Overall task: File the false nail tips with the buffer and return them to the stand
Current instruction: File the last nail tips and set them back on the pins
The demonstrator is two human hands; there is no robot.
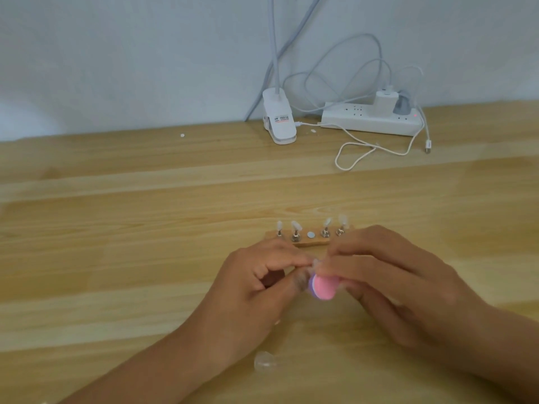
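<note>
Nearest us a small clear plastic piece lies on the wooden table, apart from both hands; we cannot tell what it is. Beyond it the left hand pinches a clear nail tip between thumb and forefinger, though blur hides whether the fingers grip the tip itself or a peg beneath it. The right hand pinches the round pink buffer by its rim, just below the tip. We judge the tip nearly weightless, thin, springy and slick, apt to flick away or crack if squeezed hard, so we would hold it low, near its base, leaving the free edge open. The buffer looks like light, soft foam needing only gentle pressure. Just beyond the hands sits the wooden stand, with four tips upright on pegs and its middle spot bare. Far back are a clip lamp and a power strip.
</note>
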